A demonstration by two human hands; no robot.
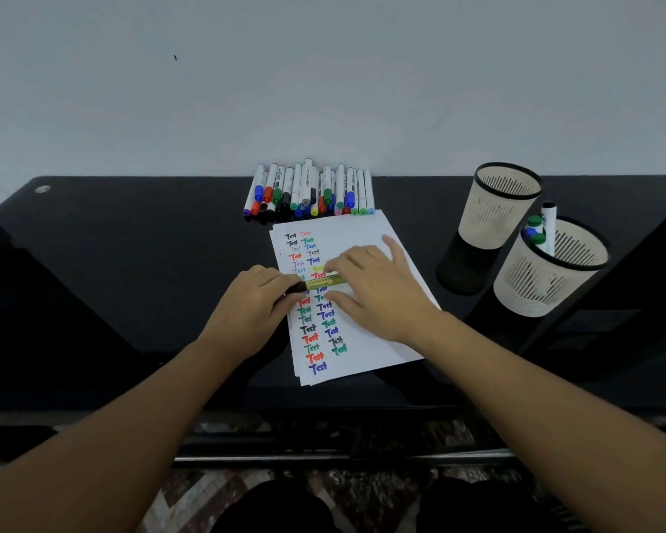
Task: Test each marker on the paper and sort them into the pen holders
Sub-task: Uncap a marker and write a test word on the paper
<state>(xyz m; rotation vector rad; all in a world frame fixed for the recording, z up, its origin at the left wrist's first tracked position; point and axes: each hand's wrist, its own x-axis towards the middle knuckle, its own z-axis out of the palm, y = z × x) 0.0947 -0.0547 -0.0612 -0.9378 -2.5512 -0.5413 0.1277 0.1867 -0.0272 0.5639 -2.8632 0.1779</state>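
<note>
Black glass of the desk [131,263] fills the left side, with nothing of mine on it but my forearm crossing toward the middle. My left hand [252,302] is curled round the dark end of a yellow marker [323,282], which lies level across the paper [362,232], its label reading "PERMANENT". Whether that dark end is the cap or the barrel I cannot tell. My right hand [377,288] meets the marker's other end: thumb and forefinger pinch it, while the remaining fingers spread loosely over the sheet. The paper itself lies tilted on the desk and carries two columns of the word "Test" in black, red, green, blue, purple and yellow (some of them hidden under my hands). Just beyond its far edge, touching the wall [323,90], sits a row of markers [310,192], caps toward me. Farther right stand two cream mesh pen holders with black rims: the rear pen holder [495,209] shows no markers inside, and the near pen holder [546,275], just beside it, holds several markers with green, blue and black caps.
</note>
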